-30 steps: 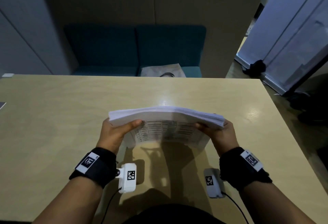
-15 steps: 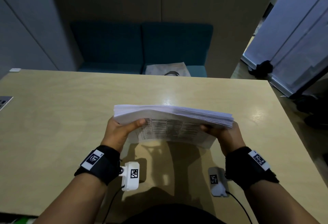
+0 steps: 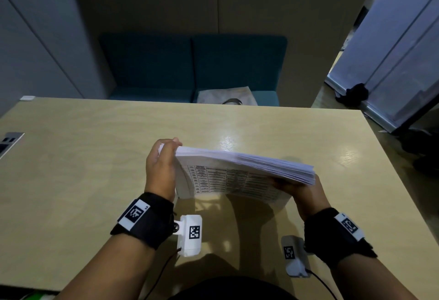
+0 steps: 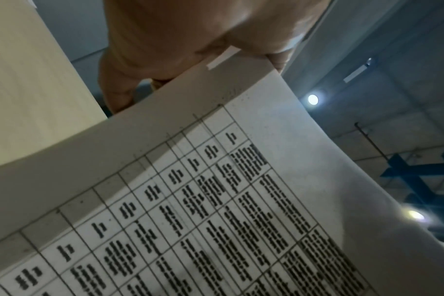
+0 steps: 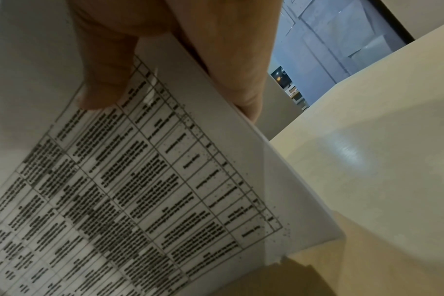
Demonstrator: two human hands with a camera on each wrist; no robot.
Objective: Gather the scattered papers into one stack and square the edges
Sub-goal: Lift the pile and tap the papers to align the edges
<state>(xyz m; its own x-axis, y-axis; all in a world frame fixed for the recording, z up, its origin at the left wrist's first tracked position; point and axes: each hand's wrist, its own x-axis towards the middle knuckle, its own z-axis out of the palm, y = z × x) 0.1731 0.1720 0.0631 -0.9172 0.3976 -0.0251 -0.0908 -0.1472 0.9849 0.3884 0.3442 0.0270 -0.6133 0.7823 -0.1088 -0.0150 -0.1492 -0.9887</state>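
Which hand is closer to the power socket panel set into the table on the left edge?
Left. The left hand presses the paper stack's left end, on the power socket panel's side; the right hand grips the stack's far right end.

Paper stack point(image 3: 240, 171) above table point(image 3: 95, 157), between both hands.

black wrist straps point(image 3: 145, 219), white tag labels, white wrist cameras point(image 3: 190, 234), cables

Teal sofa point(image 3: 192, 67) behind wooden table point(image 3: 95, 157); beige wall point(image 3: 213, 0).
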